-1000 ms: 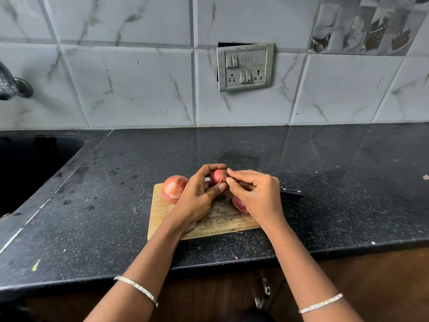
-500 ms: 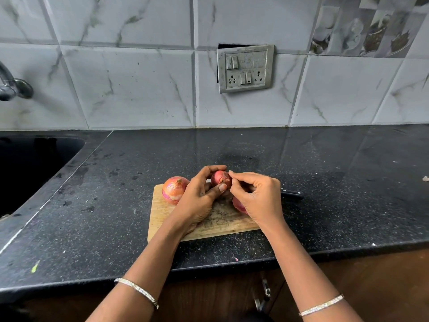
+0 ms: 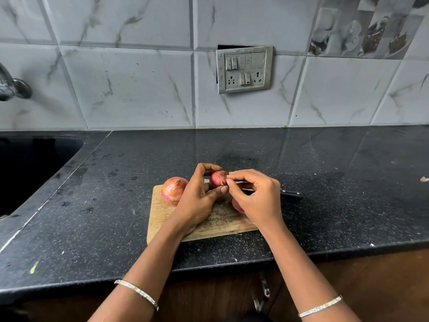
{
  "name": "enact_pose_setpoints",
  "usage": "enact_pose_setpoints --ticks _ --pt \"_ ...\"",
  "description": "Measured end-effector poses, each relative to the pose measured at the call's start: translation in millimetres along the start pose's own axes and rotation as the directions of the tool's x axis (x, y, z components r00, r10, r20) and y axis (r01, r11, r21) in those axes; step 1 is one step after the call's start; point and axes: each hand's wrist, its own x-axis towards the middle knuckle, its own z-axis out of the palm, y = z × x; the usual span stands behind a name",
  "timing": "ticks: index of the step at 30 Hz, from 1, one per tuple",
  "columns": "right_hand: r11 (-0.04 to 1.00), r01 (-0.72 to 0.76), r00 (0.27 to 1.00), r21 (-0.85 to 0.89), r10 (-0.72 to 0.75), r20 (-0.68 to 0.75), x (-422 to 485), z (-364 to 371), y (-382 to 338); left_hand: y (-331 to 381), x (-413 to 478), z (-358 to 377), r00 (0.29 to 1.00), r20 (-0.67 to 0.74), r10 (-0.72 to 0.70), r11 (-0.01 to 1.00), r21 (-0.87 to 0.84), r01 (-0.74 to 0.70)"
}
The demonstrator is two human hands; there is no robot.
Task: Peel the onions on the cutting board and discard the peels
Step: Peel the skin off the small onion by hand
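A wooden cutting board (image 3: pixel 160 214) lies on the black counter. My left hand (image 3: pixel 197 198) holds a small red onion (image 3: pixel 217 178) above the board, fingers and thumb curled round it. My right hand (image 3: pixel 257 196) pinches the onion's skin at its right side with thumb and forefinger. A larger, paler onion (image 3: pixel 174 190) sits unpeeled at the board's far left corner. A third red onion (image 3: pixel 237 205) lies on the board, mostly hidden under my right hand.
A black-handled knife (image 3: pixel 291 194) lies behind my right hand at the board's far right edge. A dark sink (image 3: pixel 34 168) opens at the left, with a tap (image 3: pixel 11 86) above. A small scrap (image 3: pixel 423 179) lies at the far right of the counter.
Both hands have stayed over the board with the small onion; my right fingertips shifted slightly on its skin. The other onions have not moved.
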Motion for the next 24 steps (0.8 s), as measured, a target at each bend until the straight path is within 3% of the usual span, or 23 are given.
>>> enact_pose_setpoints --ticks 10,16,24 --pt "0.992 -0.005 1.000 -0.125 0.005 0.000 0.0 1.9 5.3 1.8 -1.9 -0.6 0.999 0.023 0.026 0.999 0.047 -0.027" --pt "0.994 -0.107 0.994 -0.003 0.107 0.013 0.3 -0.5 1.2 3.2 -2.1 0.9 1.000 -0.008 -0.006 0.999 0.039 0.007" --pt "0.998 0.040 0.999 -0.056 -0.040 -0.003 -0.3 -0.3 -1.2 4.7 -1.1 2.2 0.999 -0.037 -0.020 1.000 0.023 0.021"
